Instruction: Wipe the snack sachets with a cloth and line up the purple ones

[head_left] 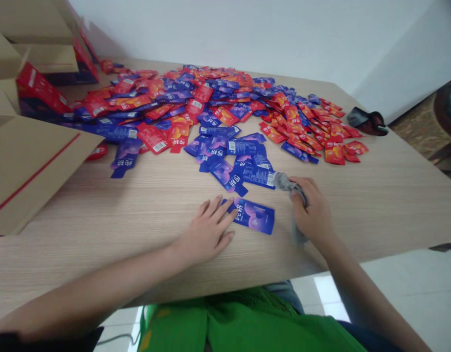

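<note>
A purple sachet (260, 218) with pale lettering lies flat on the wooden table near its front edge. My left hand (211, 227) rests on the sachet's left end, fingers stretched out and spread. To the right of it, my right hand (311, 208) is closed around a crumpled grey cloth (283, 181). One end of the cloth sticks out past the thumb, and another part hangs below the hand. Just beyond both hands is a loose cluster of purple sachets (221, 172), some overlapping. The cloth's tip is close to the nearest sachet on the right.
A large heap of red and purple sachets (196, 100) spreads along the back of the table (137, 264). Open cardboard boxes (31, 166) stand at the left. Dark sunglasses (368, 121) lie near the right edge. A white wall (247, 34) rises behind.
</note>
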Motion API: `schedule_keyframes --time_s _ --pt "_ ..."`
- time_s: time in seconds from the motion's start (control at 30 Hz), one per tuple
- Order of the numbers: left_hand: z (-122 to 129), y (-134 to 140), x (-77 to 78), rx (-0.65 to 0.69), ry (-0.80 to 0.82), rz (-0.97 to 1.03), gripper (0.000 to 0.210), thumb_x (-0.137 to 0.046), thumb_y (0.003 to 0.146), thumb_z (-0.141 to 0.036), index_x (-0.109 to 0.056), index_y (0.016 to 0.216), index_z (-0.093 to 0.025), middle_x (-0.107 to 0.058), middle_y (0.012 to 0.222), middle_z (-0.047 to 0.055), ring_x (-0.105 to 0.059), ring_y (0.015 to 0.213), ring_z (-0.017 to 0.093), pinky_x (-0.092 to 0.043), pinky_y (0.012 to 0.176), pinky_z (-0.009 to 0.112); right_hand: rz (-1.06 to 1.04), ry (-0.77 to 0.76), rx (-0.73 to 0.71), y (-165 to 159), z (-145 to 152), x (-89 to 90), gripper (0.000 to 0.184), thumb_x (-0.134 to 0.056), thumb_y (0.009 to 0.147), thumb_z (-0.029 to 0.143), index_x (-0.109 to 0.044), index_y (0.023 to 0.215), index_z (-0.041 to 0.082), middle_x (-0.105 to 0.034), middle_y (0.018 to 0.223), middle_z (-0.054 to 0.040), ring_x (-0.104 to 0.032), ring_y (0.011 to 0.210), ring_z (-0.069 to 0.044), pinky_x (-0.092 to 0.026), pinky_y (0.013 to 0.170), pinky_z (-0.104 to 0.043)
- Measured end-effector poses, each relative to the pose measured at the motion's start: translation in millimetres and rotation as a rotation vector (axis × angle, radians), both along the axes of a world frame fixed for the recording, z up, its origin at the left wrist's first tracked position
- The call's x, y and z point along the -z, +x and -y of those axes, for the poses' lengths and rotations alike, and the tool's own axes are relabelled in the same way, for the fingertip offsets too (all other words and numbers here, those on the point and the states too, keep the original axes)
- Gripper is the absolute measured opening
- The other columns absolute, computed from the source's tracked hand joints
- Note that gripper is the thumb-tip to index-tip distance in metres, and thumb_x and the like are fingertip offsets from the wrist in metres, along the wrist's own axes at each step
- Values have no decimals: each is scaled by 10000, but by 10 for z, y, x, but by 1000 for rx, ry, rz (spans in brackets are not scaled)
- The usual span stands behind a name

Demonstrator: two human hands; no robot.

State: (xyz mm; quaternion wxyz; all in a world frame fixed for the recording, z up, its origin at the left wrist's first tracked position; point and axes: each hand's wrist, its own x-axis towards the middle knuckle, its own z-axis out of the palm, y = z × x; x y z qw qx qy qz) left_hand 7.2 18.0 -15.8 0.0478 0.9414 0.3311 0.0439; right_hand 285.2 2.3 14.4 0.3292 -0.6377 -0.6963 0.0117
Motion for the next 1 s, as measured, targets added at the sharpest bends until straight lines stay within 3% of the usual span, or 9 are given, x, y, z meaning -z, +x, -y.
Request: schedule_keyframes --time_s 0.1,0.2,0.33,0.5,0.6,0.7,0.8,0.9,1.0 --pt "42 -7 0 -9 5 -23 542 -359 978 -482 -441 1437 -207 -400 1522 126 -304 1416 363 -299 1097 548 212 -112 -200 -606 -55 -26 413 -395 929 129 -549 1298 232 -598 1204 -104 -544 1059 -246 -447 888 -388" --pt "74 -10 -8 -32 -12 -55 540 -370 974 -482 -462 1424 -198 -500 1444 126 -354 1389 359 -312 1091 545 442 -230 -263 -898 -49 134 376 -432 944 181 -588 1276 263 -633 1160 -96 -538 945 -260 -430 775 -399" --pt "78 -5 -47 -38 -23 -66 538 -357 981 -461 -422 1458 -220 -378 1546 81 -328 1409 350 -334 1075 525 500 -258 -126 -602 98 305 363 -443 967 274 -595 1293 232 -621 1162 -117 -515 949 -276 -420 789 -417" --pt "95 5 -85 -57 -55 -72 566 -379 970 -476 -398 1480 -233 -334 1569 68 -331 1410 350 -352 1063 497 432 -247 38 -116 313 282 382 -390 988 298 -599 1290 189 -601 1148 -142 -517 982 -288 -428 825 -429" --pt "115 11 -84 -61 -66 -77 591 -371 967 -488 -374 1496 -223 -321 1573 74 -306 1420 370 -336 1074 519 287 -211 34 -223 304 182 430 -366 1000 311 -513 1384 185 -623 1080 -123 -532 968 -270 -427 841 -408" --pt "124 15 -76 -58 -60 -66 585 -368 971 -485 -398 1484 -205 -369 1549 96 -299 1423 374 -327 1083 527 262 -197 -100 -559 220 112 499 -383 998 315 -379 1490 226 -628 1076 -107 -536 945 -252 -414 814 -381" --pt "120 21 -81 -59 -55 -64 531 -414 961 -468 -521 1398 -186 -499 1453 121 -328 1409 379 -332 1080 519 401 -238 -212 -813 187 139 424 -435 976 274 -526 1386 332 -631 1029 -87 -514 885 -245 -375 753 -374" --pt "112 33 -105 -64 -59 -61 522 -429 956 -441 -500 1418 -208 -457 1492 102 -346 1401 373 -343 1073 514 456 -245 -144 -749 276 230 382 -471 952 239 -618 1289 343 -615 1005 -89 -497 877 -245 -366 733 -368" --pt "103 45 -132 -61 -71 -68 543 -399 958 -421 -425 1470 -244 -360 1555 66 -351 1398 370 -355 1057 518 418 -250 -44 -423 398 293 393 -461 942 219 -623 1291 302 -596 1004 -94 -512 901 -250 -403 755 -372"
